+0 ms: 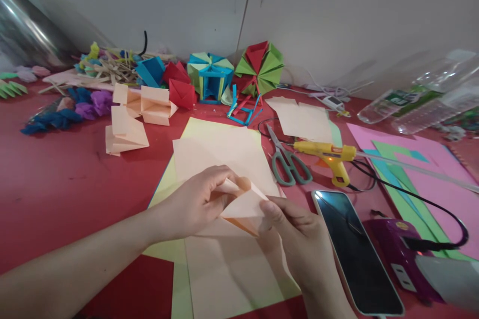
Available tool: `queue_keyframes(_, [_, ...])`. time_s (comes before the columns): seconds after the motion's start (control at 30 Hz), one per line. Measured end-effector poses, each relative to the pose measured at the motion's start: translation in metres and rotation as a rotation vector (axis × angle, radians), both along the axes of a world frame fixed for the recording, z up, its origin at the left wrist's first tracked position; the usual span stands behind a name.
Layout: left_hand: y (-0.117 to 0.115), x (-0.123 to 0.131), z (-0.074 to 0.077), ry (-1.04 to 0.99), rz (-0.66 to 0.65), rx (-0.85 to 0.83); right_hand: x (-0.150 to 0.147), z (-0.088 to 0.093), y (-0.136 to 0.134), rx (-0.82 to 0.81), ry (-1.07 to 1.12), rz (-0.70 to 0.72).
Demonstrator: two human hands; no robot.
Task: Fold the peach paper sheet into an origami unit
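Both my hands hold a folded peach paper piece (243, 207) just above the red table (56, 184). My left hand (198, 202) pinches its left side, fingers curled into the fold. On the right, my right hand (299, 239) grips its lower edge between thumb and fingers. Under them lie flat peach sheets (224, 269) on a pale yellow sheet (213, 132). More folded peach pieces (130, 117) sit at the back left.
Green-handled scissors (288, 162) and a yellow glue gun (329, 154) lie right of the sheets, a phone (355, 249) and purple device (400, 249) nearer. Coloured origami models (258, 67), wooden sticks (105, 72), pink and green paper (422, 159) and plastic bottles (419, 94) stand further back.
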State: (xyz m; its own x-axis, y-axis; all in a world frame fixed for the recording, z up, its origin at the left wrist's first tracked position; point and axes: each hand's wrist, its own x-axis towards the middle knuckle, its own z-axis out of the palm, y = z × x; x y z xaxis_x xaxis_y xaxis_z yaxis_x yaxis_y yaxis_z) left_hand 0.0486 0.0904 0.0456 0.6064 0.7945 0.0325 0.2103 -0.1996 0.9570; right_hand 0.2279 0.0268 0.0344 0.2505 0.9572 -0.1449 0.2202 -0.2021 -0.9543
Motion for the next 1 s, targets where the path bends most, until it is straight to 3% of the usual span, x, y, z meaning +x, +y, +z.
queue_keyframes(0.1, [-0.001,0.0,-0.001,0.023,0.001,0.012,-0.002,-0.001,0.0,-0.008,0.052,-0.037])
queue_keyframes(0.3, [-0.004,0.001,0.005,0.05,-0.029,-0.116,-0.007,0.004,-0.002,0.023,0.047,-0.187])
queue_keyframes(0.6, [0.004,-0.004,-0.005,0.065,0.057,-0.187,0.011,-0.002,0.002,-0.012,0.123,0.033])
queue_keyframes(0.83, [0.01,-0.01,-0.004,0.037,0.033,-0.178,0.007,0.007,0.0,-0.038,0.039,0.014])
queue_keyframes(1.0, [0.015,-0.013,0.0,0.038,-0.032,-0.131,0.002,0.01,-0.004,0.062,-0.041,0.002])
